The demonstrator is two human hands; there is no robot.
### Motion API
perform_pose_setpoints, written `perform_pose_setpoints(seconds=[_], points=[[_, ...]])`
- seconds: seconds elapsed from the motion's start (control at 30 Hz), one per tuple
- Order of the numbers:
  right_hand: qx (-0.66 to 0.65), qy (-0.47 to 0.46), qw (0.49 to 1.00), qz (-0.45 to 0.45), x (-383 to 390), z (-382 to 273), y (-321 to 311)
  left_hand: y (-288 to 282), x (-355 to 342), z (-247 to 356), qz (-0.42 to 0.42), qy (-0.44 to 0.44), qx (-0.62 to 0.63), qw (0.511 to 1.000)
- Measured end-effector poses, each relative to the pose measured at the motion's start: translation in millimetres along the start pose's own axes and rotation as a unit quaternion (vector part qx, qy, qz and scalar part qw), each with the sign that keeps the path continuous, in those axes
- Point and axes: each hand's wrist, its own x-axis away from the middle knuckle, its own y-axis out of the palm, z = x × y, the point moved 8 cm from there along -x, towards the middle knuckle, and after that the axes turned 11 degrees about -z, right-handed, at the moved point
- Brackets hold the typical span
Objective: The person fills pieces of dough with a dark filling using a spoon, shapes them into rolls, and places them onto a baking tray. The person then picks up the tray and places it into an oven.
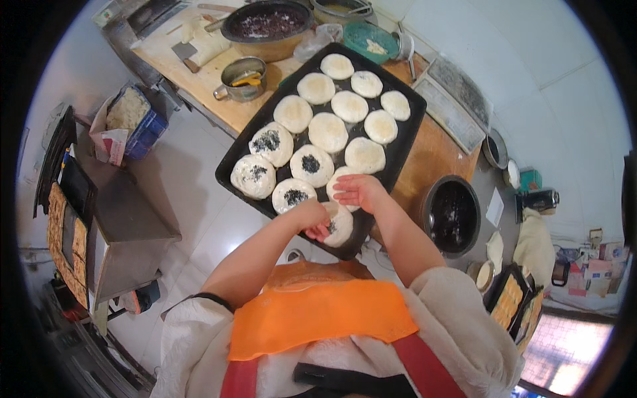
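Observation:
A large black baking tray (407, 142) holds several round, flattened pieces of pale dough. Dark seeds that look like black sesame lie on the nearer left rounds, such as one dough round (312, 166). My left hand (314, 217) is closed, fingers bent together, over the nearest dough round (342, 229); dark specks show beside its fingertips, and what it pinches is hidden. Fingers stretched out, my right hand (361, 191) is open with the palm partly turned up, over the right side of another dough round (337, 180), partly covering it.
The tray rests on a wooden table (434, 159). Beyond its left side stand a metal pot (243, 79) with a yellow-handled tool and a big bowl of dark filling (269, 25). A green bowl (371, 41) sits behind; a dark round basin (453, 215) is at right.

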Motion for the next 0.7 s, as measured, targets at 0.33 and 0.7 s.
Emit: perform_pose_setpoints(seconds=[0.33,0.7], points=[[0.786,-0.220,0.576,-0.042,-36.4,-18.9,112.3,-24.9,101.9,-100.7,0.494,0.249,0.404,0.728],[0.670,-0.341,0.620,0.224,-6.9,-126.2,21.8,17.2,14.2,-77.9,0.293,0.334,0.581,0.682]])
